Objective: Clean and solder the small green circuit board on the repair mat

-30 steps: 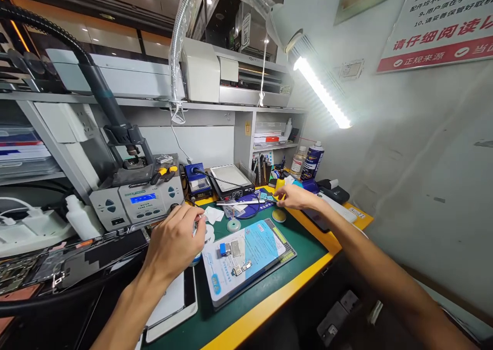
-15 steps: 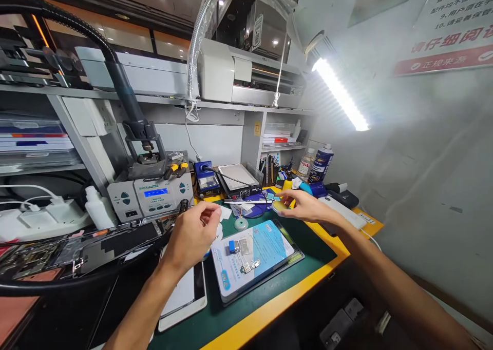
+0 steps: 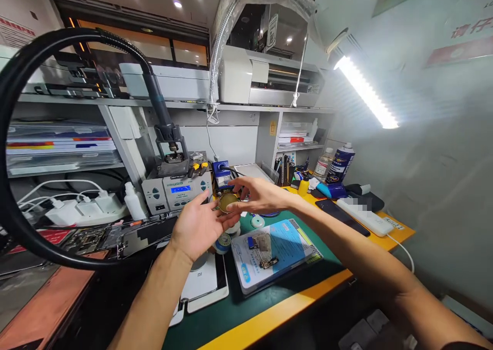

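A small round tin with a yellowish-brown face is between my hands. My right hand grips it from the right, fingers at its top and thumb at its lower edge. My left hand is palm up with its fingers spread, close beside the tin's left and lower edge. Below my hands, a blue and white box lies on the green mat, with small metal parts and a blue piece on it. A pale round disc sits behind the box.
A soldering station stands behind my left hand. White tablets or phones lie left of the box. A black hose loops at the left. Bottles, a phone and a white power strip are at the right.
The head view has shifted left. My right hand has brought the round tin leftward to my left hand, which has gone from pinched fingers to an open, upturned palm.
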`<act>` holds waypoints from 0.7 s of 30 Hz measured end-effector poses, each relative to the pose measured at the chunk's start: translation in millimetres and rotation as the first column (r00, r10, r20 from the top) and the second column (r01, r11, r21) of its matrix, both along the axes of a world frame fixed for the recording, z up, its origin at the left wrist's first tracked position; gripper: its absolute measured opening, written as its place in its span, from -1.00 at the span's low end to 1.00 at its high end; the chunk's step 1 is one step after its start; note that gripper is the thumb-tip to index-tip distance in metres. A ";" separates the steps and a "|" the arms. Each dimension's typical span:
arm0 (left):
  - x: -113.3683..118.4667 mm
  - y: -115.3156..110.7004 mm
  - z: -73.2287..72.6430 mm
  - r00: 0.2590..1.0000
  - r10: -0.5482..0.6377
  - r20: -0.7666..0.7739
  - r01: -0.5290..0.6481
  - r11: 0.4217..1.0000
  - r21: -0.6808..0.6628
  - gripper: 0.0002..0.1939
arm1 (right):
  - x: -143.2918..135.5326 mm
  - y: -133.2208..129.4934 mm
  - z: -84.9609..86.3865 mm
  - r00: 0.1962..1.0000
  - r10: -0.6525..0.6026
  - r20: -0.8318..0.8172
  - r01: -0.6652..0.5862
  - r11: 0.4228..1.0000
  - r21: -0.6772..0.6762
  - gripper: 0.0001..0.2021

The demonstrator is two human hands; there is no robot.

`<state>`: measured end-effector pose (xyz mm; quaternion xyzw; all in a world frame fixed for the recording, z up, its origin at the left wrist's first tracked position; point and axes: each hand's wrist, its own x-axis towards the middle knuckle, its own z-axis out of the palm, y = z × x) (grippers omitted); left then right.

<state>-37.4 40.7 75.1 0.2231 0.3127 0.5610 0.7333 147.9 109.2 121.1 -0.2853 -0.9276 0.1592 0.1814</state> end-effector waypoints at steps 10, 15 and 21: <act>-36.0 1.3 8.7 0.945 0.283 0.164 -0.283 0.959 -0.025 -0.57 | 18.2 19.5 -0.2 0.965 -0.099 0.244 0.112 0.993 -0.038 -0.77; -40.6 3.3 8.6 0.925 0.318 0.207 -0.321 0.947 -0.019 -0.57 | -1.9 1.5 -5.8 0.942 0.020 0.336 -0.003 0.999 -0.050 -0.74; -45.3 5.2 5.0 0.919 0.341 0.200 -0.343 0.939 -0.026 -0.58 | -65.9 -40.5 -25.7 0.866 0.261 0.427 -0.269 0.962 -0.043 -0.77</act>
